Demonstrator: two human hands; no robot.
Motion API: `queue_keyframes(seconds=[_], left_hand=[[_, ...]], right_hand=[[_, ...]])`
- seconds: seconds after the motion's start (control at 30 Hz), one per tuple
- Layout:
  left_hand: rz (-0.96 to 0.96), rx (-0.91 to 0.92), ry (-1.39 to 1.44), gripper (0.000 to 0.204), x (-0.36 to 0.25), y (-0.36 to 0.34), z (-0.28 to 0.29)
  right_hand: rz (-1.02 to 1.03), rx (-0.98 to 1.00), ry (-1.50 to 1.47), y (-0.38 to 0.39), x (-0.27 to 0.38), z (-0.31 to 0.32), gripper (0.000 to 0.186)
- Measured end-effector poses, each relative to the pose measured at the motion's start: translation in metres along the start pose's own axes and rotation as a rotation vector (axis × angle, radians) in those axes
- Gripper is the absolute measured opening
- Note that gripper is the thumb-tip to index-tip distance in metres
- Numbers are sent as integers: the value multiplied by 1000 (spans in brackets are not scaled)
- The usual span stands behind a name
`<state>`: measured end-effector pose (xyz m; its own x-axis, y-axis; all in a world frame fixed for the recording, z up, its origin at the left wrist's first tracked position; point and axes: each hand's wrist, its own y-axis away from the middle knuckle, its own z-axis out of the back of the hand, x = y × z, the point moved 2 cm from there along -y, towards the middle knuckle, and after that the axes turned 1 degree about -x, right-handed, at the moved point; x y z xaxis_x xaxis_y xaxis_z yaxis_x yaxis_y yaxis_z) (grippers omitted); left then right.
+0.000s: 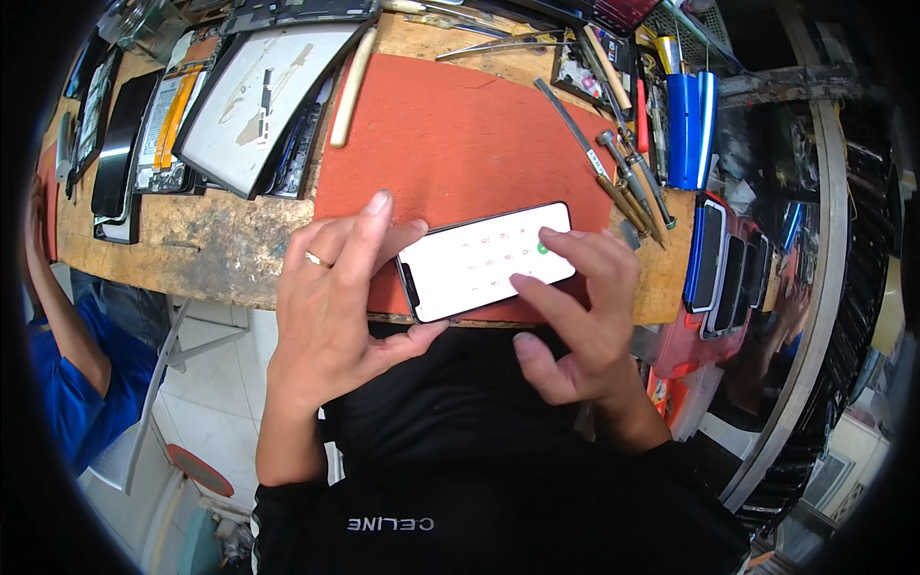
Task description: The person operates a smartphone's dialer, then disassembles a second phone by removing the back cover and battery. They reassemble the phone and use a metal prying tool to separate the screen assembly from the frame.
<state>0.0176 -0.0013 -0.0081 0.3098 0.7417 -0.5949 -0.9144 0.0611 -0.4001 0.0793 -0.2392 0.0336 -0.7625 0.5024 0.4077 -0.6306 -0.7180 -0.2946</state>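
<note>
A phone (450, 268) with a white lit screen, showing a keypad and a green round button, lies sideways over the front edge of a red mat (431, 125). My left hand (326, 316), with a ring on one finger, grips the phone's left end between thumb and fingertips. My right hand (589, 335) is open over the screen's right part, two fingertips on or just above the glass, its thumb below the phone.
Opened devices (168, 115) cover the worn wooden bench (240, 249) at left. Screwdrivers (632, 172), tweezers (565, 115) and blue cylinders (685, 134) are at right, phone screens (724, 278) below them. A co-worker's arm and blue sleeve (81, 374) show at far left, beside a chair (144, 412).
</note>
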Motion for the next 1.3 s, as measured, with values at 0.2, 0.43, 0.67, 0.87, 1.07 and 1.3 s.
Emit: queue_keyframes(seconds=[0.2, 0.43, 0.67, 0.87, 1.07, 1.3], left_hand=[[21, 50, -25, 115, 0, 1, 2], [26, 32, -31, 115, -3, 1, 0], [22, 20, -29, 115, -5, 1, -1], [14, 34, -46, 116, -6, 0, 1], [15, 30, -38, 116, -6, -1, 1], [16, 17, -29, 114, -5, 0, 1]], right_hand=[[-41, -159, 61, 7, -19, 9, 38], [-88, -247, 75, 21, -37, 15, 29], [-114, -225, 46, 31, -29, 11, 35], [-132, -174, 35, 29, -25, 10, 43], [-175, -17, 77, 15, -24, 7, 66], [-149, -182, 22, 11, -33, 15, 66]])
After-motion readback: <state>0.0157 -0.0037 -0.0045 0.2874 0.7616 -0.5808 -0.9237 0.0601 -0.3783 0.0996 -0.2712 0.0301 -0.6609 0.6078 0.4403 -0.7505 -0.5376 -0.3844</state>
